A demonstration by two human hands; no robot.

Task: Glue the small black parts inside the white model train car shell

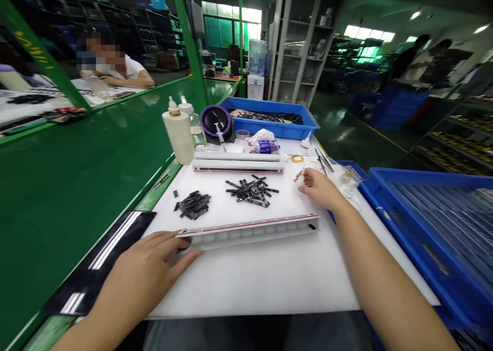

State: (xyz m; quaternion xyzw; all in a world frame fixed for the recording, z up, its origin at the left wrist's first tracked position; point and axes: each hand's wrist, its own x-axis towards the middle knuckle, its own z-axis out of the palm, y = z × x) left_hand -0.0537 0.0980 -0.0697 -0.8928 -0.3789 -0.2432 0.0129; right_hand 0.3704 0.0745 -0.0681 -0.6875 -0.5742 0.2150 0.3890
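My left hand (154, 263) grips the left end of a long white channel-shaped strip (250, 232) with a red line along its top edge. The strip lies slightly slanted on the white work surface (250, 284). Beyond the strip's right end, my right hand (316, 186) is raised with bent fingers around a small, thin whitish item (303, 170), too small to name. Behind the strip are two piles of small black pieces, one at the left (194, 205) and one at the centre (252, 190). More long white strips (239, 166) lie farther back.
At the back stand a cream bottle (179, 137), a purple-rimmed round holder (206, 119) and a blue tray (283, 131) of dark pieces. Tweezers (324, 162) and yellow tape (297, 158) lie back right. A large blue crate (385, 207) is at right. A person (119, 66) sits at left.
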